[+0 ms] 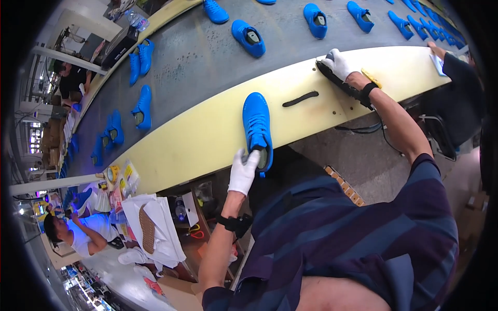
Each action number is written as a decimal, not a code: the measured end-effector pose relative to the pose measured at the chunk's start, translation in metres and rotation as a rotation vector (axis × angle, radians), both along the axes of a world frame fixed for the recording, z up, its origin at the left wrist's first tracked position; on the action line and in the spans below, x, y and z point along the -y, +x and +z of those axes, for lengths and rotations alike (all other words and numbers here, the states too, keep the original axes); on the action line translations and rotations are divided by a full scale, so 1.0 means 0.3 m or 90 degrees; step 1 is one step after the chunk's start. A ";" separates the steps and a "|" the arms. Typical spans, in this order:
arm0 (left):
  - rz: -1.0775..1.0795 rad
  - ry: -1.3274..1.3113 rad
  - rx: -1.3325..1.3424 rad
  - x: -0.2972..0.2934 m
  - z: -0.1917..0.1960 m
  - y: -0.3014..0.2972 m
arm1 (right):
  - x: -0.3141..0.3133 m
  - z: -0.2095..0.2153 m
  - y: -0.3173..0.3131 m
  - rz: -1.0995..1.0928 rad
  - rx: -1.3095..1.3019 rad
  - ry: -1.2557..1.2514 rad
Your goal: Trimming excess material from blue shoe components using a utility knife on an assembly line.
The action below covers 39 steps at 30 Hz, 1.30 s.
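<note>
The left hand (244, 171) grips the heel of a blue shoe (257, 127) at the desk's (197, 140) near edge, its long axis pointing away. The right hand (337, 63) clasps a black insole (342, 83) farther right.

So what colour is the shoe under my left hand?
Bright blue shoe, left hand at its heel; head view.

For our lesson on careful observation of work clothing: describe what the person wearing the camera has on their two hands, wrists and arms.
Both hands wear white fabric gloves: left hand, right hand. Each wrist carries a black strap-like band, the left one with a small black block attached, the right one plain. The forearms are bare. Short sleeves of a navy shirt with dark purple stripes cover the upper arms.
</note>
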<state>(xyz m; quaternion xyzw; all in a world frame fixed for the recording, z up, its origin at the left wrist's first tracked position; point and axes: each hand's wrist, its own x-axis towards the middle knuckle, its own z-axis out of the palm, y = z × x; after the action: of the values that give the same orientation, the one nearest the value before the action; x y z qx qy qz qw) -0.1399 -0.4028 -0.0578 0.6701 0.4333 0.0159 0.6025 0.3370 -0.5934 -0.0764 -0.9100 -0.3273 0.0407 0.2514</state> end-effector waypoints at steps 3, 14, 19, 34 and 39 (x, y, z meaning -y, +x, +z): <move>0.117 -0.260 0.052 0.017 -0.038 -0.090 | 0.001 -0.034 0.006 0.015 0.000 -0.007; 0.175 -0.937 0.356 0.077 -0.211 0.015 | 0.008 -0.055 0.014 0.045 0.040 0.025; 0.109 -0.908 0.413 0.038 0.018 0.085 | 0.004 0.112 -0.108 0.088 -0.019 -0.048; 0.247 -0.592 0.365 0.146 0.299 0.417 | 0.038 0.754 -0.862 0.430 0.018 0.207; 0.125 -0.738 0.220 0.098 0.309 0.396 | -0.033 0.690 -0.747 0.238 -0.043 0.222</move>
<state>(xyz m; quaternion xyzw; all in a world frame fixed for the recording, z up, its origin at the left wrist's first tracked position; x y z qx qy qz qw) -0.0210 -0.4321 0.0351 0.1783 0.3269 -0.0585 0.9262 0.1128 -0.5834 0.1308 -0.7745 -0.4835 0.0598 0.4035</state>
